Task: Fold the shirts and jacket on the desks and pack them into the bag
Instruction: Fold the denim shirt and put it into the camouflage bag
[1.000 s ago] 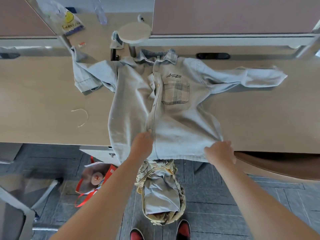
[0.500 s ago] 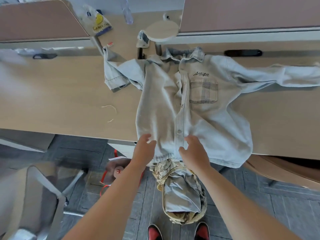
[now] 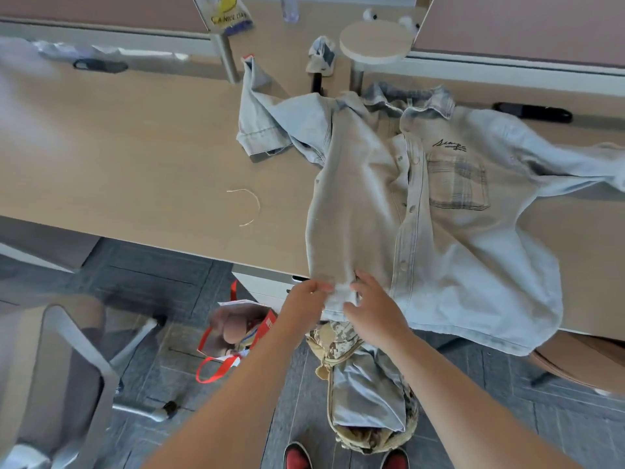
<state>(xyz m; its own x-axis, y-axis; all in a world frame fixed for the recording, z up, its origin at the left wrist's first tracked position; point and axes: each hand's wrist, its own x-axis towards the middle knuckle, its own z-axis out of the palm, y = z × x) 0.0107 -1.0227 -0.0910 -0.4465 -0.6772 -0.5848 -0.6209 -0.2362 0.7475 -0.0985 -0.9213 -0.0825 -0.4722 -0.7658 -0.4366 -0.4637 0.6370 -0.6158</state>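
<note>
Worktop (image 3: 135,157): pale wood, runs left to right across the middle of the view; partition panels along its far edge.
Jacket (image 3: 456,265): light denim, front side up, on the right half of the worktop. Collar at the far side, hem at the near side and hanging over the near edge. Its placket is buttoned. Plaid chest pocket (image 3: 460,184) on the right panel, with small black script just beyond it.
Sleeves: the left one (image 3: 260,123) lies bunched and bent on the far left of the jacket; the right one (image 3: 575,160) stretches out past the right edge of the view.
Chair (image 3: 61,367): grey frame, on the floor at near left, well apart from the jacket.
Bag (image 3: 326,346): camouflage pattern, open, on the floor below the jacket's hem, directly under both hands. A folded pale blue garment (image 3: 365,394) lies inside.
Carrier bag (image 3: 243,333): red handles, on the floor just left of the bag.
Left hand (image 3: 304,299): at the worktop's near edge; fingertips pinch the hem of the jacket's left panel.
Right hand (image 3: 378,313): just beside the left hand, fingers and thumb closed on the same hem fold from the right.
Cord (image 3: 250,204): a thin curved piece on the worktop, left of the jacket, apart from it.
</note>
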